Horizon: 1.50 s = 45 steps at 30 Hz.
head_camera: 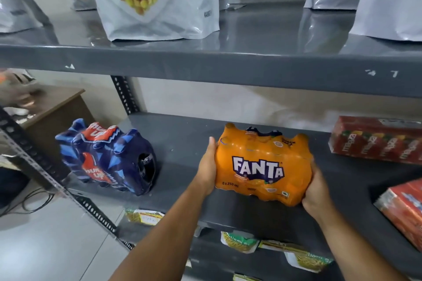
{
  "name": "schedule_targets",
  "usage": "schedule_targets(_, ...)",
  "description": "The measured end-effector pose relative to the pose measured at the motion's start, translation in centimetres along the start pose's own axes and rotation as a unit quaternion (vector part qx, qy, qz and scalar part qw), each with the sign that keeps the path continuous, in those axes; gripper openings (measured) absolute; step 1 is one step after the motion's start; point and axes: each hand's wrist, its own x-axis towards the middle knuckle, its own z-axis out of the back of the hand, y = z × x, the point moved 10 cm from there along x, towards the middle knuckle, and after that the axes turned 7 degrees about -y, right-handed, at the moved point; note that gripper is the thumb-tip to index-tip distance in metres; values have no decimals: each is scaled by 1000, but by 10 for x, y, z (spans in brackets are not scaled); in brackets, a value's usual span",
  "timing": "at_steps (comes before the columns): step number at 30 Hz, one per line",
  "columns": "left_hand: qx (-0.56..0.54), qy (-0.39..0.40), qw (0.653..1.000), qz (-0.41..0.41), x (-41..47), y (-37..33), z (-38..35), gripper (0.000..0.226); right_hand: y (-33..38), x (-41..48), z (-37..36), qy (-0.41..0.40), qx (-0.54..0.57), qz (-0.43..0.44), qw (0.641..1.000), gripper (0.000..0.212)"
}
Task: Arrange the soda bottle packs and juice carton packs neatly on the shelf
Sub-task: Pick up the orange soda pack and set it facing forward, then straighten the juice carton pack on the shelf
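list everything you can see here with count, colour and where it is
Fanta pack: 1, orange, middle shelf centre, gripped at both ends
Thums Up pack: 1, dark blue with red logos, middle shelf left, tilted
juice carton packs: 2, red, middle shelf right; the nearer one is at the front edge
snack pouches: several, white with printed snacks, top shelf
small snack packets: several, white and green, lower shelf
shelf unit: 1, grey metal
wooden table: 1, brown, behind the shelf at left
left hand: on the Fanta pack's left end
right hand: on the Fanta pack's right end
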Motion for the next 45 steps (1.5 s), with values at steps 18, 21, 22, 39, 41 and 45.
schedule_targets(18,-43,-59,997,-23,-32,31,40,71,-13,-47,5,2,-116,70,991,46)
schedule_targets(21,-36,-85,996,-12,-39,30,40,76,-10,-49,6,-5,-136,59,989,55)
schedule_targets(22,-31,-80,996,-8,-39,28,40,75,-9,-50,4,4,-142,59,988,58)
schedule_targets(39,485,159,844,-167,-58,-102,-244,42,200,-34,80,-241,-459,308,798,56)
schedule_targets(41,489,172,841,-154,-62,-83,-274,60,224,-37,121,-283,-491,298,768,52)
schedule_targets(45,473,165,853,-144,-65,-55,-319,73,260,-38,218,-335,-514,275,740,26)
